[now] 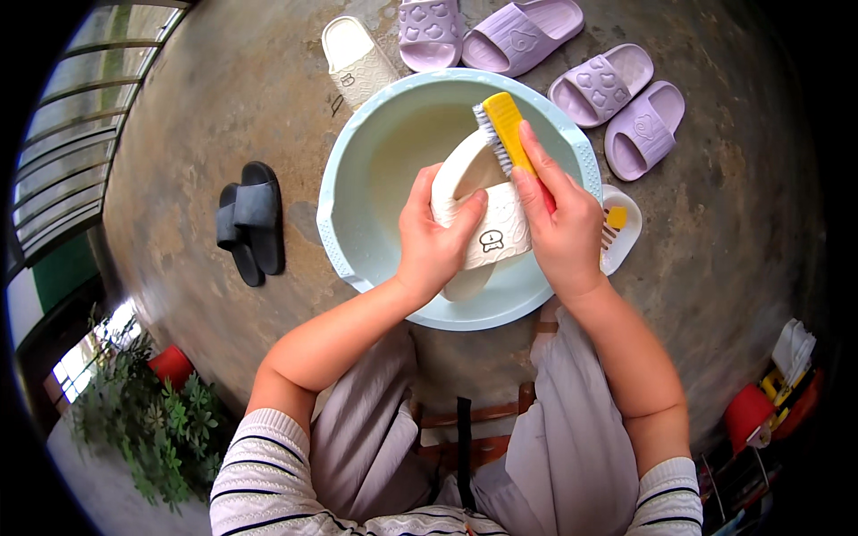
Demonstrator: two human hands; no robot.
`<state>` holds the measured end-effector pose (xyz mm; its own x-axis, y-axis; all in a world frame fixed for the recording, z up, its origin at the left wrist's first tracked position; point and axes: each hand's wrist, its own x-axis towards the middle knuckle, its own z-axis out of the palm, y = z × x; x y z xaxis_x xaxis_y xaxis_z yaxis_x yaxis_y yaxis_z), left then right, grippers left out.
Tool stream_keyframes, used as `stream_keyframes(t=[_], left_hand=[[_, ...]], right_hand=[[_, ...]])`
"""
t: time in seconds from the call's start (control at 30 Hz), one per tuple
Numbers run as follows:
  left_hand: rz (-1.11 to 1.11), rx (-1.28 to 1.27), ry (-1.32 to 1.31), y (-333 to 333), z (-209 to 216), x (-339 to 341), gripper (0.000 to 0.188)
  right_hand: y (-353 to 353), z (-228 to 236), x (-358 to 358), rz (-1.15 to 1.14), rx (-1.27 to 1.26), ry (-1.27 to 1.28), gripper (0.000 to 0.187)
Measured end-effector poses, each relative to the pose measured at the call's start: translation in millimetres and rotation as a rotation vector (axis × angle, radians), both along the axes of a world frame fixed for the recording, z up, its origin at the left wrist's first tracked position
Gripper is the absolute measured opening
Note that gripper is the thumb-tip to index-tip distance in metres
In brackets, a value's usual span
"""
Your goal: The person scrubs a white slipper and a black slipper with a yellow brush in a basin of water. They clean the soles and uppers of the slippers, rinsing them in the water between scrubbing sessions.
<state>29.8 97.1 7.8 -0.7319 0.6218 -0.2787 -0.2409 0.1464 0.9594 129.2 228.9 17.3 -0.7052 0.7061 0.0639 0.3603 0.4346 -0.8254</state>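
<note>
My left hand [438,234] is closed round a white slide slipper [496,219] with a small black animal outline on its strap. The slipper is tilted over a pale blue basin [335,192] that holds cloudy water [393,170]. In my right hand [567,214] is a scrub brush [511,125] with a yellow back, a partly seen red handle and pale bristles. Its bristles meet the slipper's edge on the right, near the strap's opening. The fingers of my left hand under the slipper are hidden.
Beyond the basin stand a white slipper [357,58] and several lilac slippers [523,36]. Dark slippers [259,219] lie to the left. A white soap dish [626,234] with a yellow piece sits against the basin's right side. Plants [165,424] fill the lower left, a red container [749,415] the lower right.
</note>
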Motion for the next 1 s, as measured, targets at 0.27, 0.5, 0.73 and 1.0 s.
stream_keyframes(t=[0.27, 0.5, 0.73, 1.0], left_hand=[[0.035, 0.055, -0.007, -7.9, -13.6, -2.8, 0.032], [-0.108, 0.091, -0.53, -32.4, -0.1, -53.7, 0.042], [-0.208, 0.083, -0.408, -27.4, 7.4, -46.6, 0.035], [-0.477, -0.095, 0.035, -23.0, 15.1, -57.6, 0.024]], right_hand=[[-4.9, -5.8, 9.9, -0.042, -0.263, 0.102, 0.044], [5.3, -0.2, 53.8, 0.143, -0.305, 0.099, 0.047], [-14.0, -2.0, 57.8, 0.182, -0.088, 0.228, 0.053], [20.0, 6.4, 13.0, 0.265, -0.149, 0.224, 0.051]])
